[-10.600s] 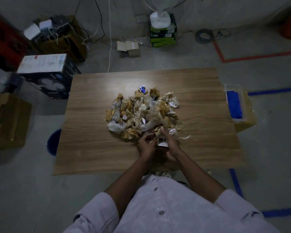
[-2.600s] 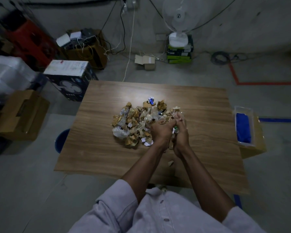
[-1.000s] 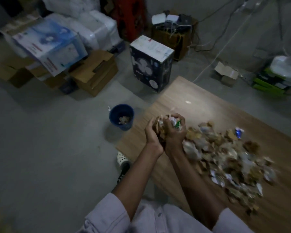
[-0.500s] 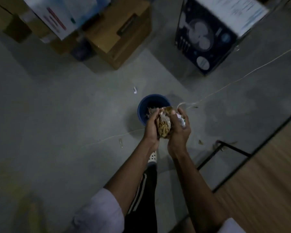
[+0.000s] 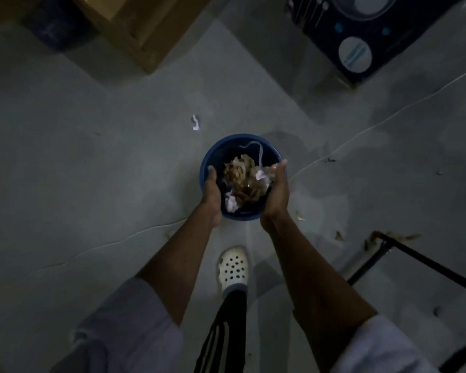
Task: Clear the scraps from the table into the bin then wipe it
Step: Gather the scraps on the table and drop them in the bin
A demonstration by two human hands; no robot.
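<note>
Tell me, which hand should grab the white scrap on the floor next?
Probably the left hand. The white scrap lies on the floor past the blue bin, toward that side; the right hand is farther across.

Single head-worn wide-angle view. Camera pointing almost straight down at grey floor [image 5: 92, 184], tilting slightly forward. Blue bin [image 5: 221, 142] sitting just above frame centre. Forearms entering from 6 o'clock, left hand [image 5: 213, 189] and right hand [image 5: 277, 189] overlapping bin, nearer lens than it. White clog [image 5: 232, 267] showing just below centre. Cardboard box [image 5: 135, 30] getting cropped at 11 o'clock, dark fan carton [image 5: 374, 28] at 1 o'clock, black metal frame [image 5: 428, 262] at 4 o'clock. Dim light blurring detail.
</note>
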